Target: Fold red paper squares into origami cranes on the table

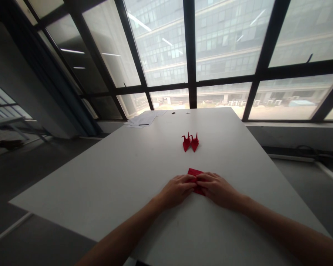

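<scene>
My left hand [178,189] and my right hand [217,188] both lie on a flat piece of red folded paper [195,172], which rests on the white rectangular table [113,184] just in front of me. The fingertips of the two hands meet over the middle of the paper and press it down against the table top. The fingers are bent, not closed into a fist, and neither hand lifts the paper. Most of the paper is hidden under my fingers; only its far corner shows above them, so I cannot tell its exact shape.

Farther from me, near the middle of the table, stand two small red paper cranes [190,142], folded and upright, touching each other side by side. They are well apart from my hands.

At the far left corner of the table lie some white paper sheets [142,119].
</scene>
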Available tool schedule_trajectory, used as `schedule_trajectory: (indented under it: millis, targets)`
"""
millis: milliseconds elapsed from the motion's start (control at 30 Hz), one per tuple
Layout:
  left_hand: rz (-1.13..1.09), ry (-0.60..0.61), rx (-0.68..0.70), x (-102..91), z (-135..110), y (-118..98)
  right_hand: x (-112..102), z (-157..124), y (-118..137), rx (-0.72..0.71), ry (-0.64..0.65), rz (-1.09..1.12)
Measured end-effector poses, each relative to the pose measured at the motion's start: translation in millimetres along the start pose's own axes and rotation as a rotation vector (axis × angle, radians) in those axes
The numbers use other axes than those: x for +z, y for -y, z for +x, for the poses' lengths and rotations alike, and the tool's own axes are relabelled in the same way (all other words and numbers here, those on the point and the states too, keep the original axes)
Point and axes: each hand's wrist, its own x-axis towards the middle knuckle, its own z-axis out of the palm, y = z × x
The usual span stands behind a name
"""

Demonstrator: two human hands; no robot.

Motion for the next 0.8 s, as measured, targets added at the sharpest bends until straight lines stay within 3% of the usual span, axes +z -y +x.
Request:
schedule_trajectory:
  millis: [300, 400, 567, 667, 800]
  targets:
    - [0.146, 0.242, -0.070, -12.8, -20.0, 14.1, -7.2, -0.6, 7.1, 0.058, 0.094, -0.148]
    - [0.198, 0.235, -0.157, -18.4, -22.2, 21.9, -9.8, -0.1, 9.5, 0.067, 0.098, -0.177]
    - [0.277, 0.046, -0.185, -11.2, -11.7, 11.0, -7.1, 0.8, 14.7, 0.102, 0.088, -0.219]
    - [0.225, 0.094, -0.080, 1.3, -6.2, -2.6, 1.6, -0.2, 21.3, 0.190, 0.037, -0.262]
    - [0.172, 0.130, -0.080, 10.8, -5.3, -8.4, 12.4, -2.3, 31.2, 0.256, -0.020, -0.312]
